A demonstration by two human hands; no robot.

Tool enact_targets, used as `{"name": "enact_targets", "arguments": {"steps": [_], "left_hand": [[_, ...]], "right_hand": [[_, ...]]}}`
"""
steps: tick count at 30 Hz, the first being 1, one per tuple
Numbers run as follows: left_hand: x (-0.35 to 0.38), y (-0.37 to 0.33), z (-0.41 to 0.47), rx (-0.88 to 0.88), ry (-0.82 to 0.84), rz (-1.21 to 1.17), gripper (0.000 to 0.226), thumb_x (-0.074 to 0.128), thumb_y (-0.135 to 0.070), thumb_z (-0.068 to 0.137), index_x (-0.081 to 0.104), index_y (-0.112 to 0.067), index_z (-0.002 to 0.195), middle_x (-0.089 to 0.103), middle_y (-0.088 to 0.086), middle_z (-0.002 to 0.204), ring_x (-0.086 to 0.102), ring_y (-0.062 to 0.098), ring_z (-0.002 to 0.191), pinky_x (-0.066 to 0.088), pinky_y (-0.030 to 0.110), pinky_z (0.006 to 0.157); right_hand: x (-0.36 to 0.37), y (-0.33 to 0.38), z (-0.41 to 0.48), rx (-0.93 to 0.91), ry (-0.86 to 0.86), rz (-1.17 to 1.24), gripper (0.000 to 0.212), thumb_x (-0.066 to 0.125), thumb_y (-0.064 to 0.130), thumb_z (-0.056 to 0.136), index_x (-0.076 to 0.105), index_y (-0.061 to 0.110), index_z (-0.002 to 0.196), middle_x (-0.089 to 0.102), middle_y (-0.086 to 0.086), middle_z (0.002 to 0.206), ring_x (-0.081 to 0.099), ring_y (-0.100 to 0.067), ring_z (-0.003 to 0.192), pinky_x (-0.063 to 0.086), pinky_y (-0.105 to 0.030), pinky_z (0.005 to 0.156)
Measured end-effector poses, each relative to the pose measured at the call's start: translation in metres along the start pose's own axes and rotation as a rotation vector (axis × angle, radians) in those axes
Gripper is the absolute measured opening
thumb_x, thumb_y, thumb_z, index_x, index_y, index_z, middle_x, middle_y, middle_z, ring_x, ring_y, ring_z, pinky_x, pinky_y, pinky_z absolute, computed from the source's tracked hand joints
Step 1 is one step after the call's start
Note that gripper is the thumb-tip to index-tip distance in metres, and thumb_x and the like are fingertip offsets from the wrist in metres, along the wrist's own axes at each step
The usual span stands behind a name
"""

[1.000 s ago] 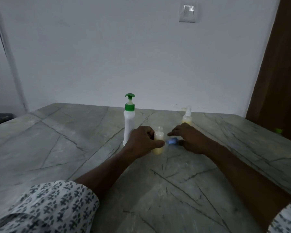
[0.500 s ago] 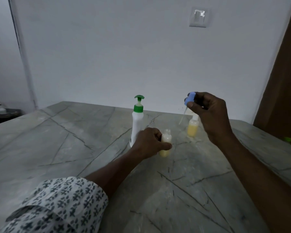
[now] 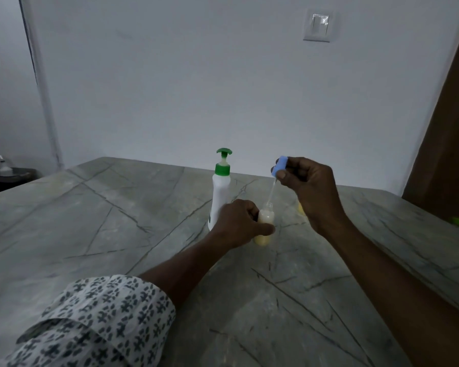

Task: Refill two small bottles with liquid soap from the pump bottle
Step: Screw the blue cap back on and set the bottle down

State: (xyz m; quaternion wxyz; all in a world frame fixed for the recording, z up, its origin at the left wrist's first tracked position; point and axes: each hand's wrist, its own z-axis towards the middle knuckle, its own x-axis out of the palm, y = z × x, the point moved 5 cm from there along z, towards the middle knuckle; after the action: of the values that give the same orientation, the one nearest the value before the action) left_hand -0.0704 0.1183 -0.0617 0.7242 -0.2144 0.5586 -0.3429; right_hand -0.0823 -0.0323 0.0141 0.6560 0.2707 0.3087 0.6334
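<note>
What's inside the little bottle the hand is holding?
The little bottle holds pale yellow soap nearly up to its neck. A thin tube under the blue cap points into its open mouth. The left hand hides its middle.

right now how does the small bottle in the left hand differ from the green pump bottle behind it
The small bottle is short, see-through and shows yellowish liquid; the pump bottle is taller, white and opaque.

The small bottle's neck is open, its blue cap with a thin tube held above it by the right hand; the pump bottle has its green pump top on.

The left hand grips the small bottle; nobody holds the pump bottle.

Both stand upright on the table.
</note>
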Motion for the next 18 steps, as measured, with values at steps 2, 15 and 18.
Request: {"name": "enact_targets", "arguments": {"steps": [2, 15, 18], "left_hand": [[0.001, 0.0, 0.0, -0.004, 0.005, 0.003, 0.042, 0.083, -0.04, 0.076, 0.068, -0.01, 0.101, 0.074, 0.007, 0.103, 0.071, 0.021, 0.089, 0.059, 0.043, 0.087], [0.002, 0.0, 0.002, 0.002, -0.012, 0.034, 0.041, 0.082, -0.042, 0.076, 0.069, -0.011, 0.098, 0.074, 0.008, 0.1, 0.071, 0.022, 0.087, 0.058, 0.042, 0.087], [0.001, 0.0, 0.002, 0.001, -0.018, 0.023, 0.041, 0.083, -0.04, 0.076, 0.069, -0.009, 0.099, 0.074, 0.007, 0.099, 0.071, 0.022, 0.086, 0.058, 0.044, 0.088]], "right_hand": [[0.003, -0.01, -0.002, 0.028, 0.016, -0.02, 0.026, 0.069, 0.0, 0.085, 0.07, 0.013, 0.107, 0.074, -0.004, 0.101, 0.07, -0.014, 0.095, 0.055, -0.023, 0.085], [-0.001, -0.048, -0.019, 0.202, 0.152, -0.064, 0.033, 0.068, 0.001, 0.086, 0.066, 0.0, 0.119, 0.074, -0.011, 0.108, 0.071, -0.018, 0.098, 0.056, -0.022, 0.081], [-0.001, -0.045, -0.02, 0.177, 0.166, -0.102, 0.031, 0.071, 0.002, 0.084, 0.069, 0.003, 0.116, 0.075, -0.008, 0.104, 0.072, -0.014, 0.094, 0.056, -0.019, 0.08]]}}
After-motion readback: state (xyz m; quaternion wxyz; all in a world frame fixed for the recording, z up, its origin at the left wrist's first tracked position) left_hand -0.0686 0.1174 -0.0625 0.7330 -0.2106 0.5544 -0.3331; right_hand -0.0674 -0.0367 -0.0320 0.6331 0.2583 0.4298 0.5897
